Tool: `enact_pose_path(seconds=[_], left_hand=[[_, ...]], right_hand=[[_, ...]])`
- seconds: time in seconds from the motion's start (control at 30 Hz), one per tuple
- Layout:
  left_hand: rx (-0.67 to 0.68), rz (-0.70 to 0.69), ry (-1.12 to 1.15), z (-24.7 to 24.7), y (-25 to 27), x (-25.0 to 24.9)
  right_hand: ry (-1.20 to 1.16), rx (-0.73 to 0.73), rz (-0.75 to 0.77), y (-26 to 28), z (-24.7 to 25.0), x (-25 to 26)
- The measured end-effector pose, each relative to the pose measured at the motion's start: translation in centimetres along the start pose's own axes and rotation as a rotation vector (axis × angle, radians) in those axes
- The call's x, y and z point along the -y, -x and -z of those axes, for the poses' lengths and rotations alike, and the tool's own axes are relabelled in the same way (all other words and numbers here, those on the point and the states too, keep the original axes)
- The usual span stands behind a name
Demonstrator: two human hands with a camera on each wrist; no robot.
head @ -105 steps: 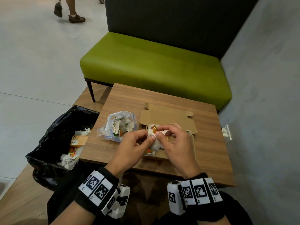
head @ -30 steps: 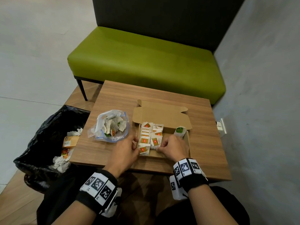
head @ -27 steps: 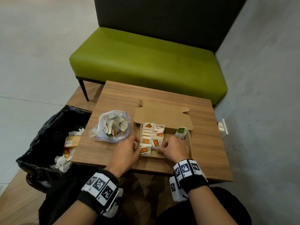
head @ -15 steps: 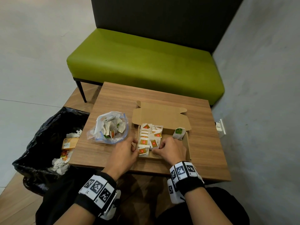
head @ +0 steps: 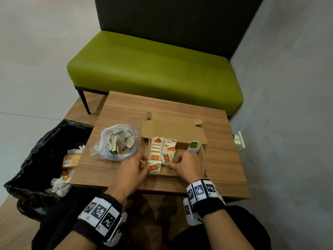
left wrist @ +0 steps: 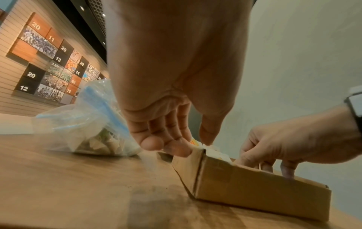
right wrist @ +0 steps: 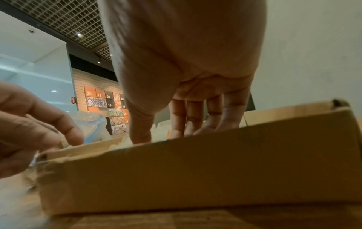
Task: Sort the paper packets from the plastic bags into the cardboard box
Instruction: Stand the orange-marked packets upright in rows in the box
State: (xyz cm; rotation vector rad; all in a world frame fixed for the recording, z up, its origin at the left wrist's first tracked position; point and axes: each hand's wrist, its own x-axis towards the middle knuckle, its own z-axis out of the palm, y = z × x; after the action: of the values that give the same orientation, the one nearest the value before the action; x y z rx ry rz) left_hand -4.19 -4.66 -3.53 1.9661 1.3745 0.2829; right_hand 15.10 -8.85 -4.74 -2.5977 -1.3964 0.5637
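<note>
Both hands work at the near-left corner of the cardboard box (head: 202, 156), left hand (head: 132, 168) and right hand (head: 187, 165) pinching paper packets (head: 163, 153), while the plastic bag (head: 117, 143) lies left, nearer the left hand.

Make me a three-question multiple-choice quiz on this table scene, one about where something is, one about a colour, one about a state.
1. Where is the plastic bag?
A. On the table, left of the box
B. Inside the box
C. On the bench

2. What colour is the bench seat?
A. Red
B. Green
C. Blue

3. How is the box lid?
A. Taped shut
C. Torn off and lying on the floor
B. Folded open at the far side

Answers:
1. A, the bag lies on the table beside the box's left wall.
2. B, the cushion is plainly green.
3. B, the lid stands back and packets show inside, where the left hand and right hand reach.
</note>
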Motion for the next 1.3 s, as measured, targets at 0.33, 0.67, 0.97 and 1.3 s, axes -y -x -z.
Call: enact_pose_path(seconds=[0.33,0.67,0.97,1.3], left_hand=[[-0.513,-0.167,-0.029,6.1,1.6,-1.7],[-0.279,0.035,-0.374,7.0,-1.0,2.7],[-0.281,0.041,-0.298,6.4,-1.7,4.1],[-0.394,-0.005,-0.073,7.7,0.1,3.9]], right_hand=[[-0.041,-0.061,0.007,0.8,1.1,0.3],[-0.122,-0.187,0.064,1.3,1.7,2.6],[-0.183,-0.219,0.418,2.1,0.6,8.8],[-0.205,-0.14,0.469,1.6,-0.4,10.9]])
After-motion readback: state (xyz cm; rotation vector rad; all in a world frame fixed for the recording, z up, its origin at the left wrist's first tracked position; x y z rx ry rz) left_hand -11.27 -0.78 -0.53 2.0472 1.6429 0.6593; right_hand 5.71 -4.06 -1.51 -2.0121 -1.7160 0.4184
